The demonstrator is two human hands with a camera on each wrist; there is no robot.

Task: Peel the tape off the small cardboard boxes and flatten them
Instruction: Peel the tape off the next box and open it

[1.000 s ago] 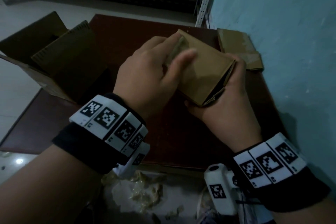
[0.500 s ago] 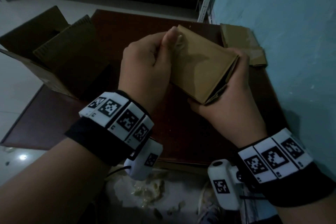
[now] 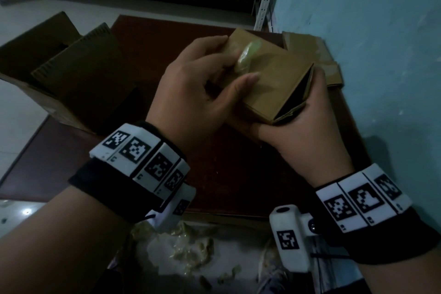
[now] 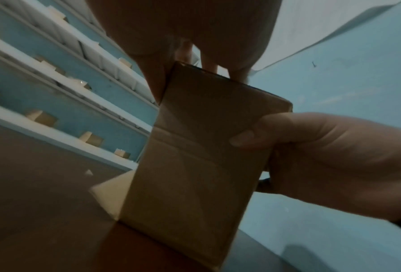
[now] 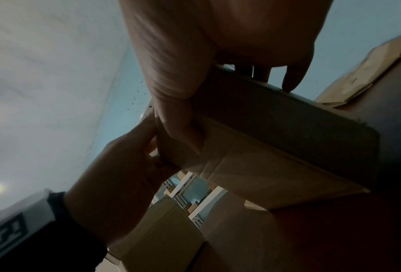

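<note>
Dark red-brown table: flattened cardboard far right corner, large open carton left edge.

The worktop is bare in the middle and lower part of the frame, so a hand could pass there. A big open box blocks the upper left. Flat cardboard lies upper right, tight against the blue wall

Matt brown cardboard on the small box; glossy, crumpled clear tape on top. Smooth dark reddish wood-look table. Corrugated cardboard edge on the large box. Matt painted wall.
</note>
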